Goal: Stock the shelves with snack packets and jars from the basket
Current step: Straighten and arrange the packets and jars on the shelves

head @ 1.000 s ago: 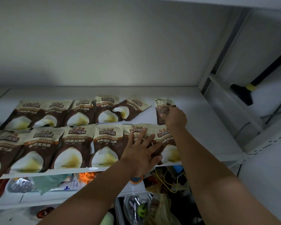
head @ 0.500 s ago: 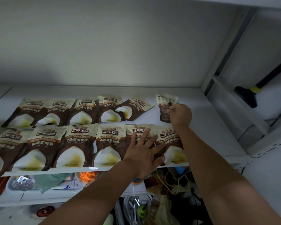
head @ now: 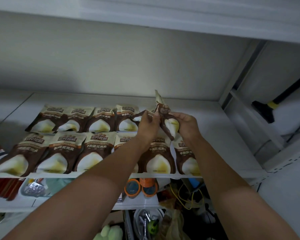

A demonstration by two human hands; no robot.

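Our left hand (head: 148, 125) joins our right hand (head: 186, 125); both grips clamp the snack packet (head: 164, 110), now lifted off the shelf (head: 223, 135) for re-laying.

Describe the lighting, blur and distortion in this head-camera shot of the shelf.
Head view, light: dim and uneven, with a brighter patch on the back wall and the lower shelves in shadow. Head view, sharpness: print on the front-row packets is legible, while the raised packet, gripped by the left hand and right hand, looks softer. Head view, distortion: the wide-angle lens makes the upright lean.
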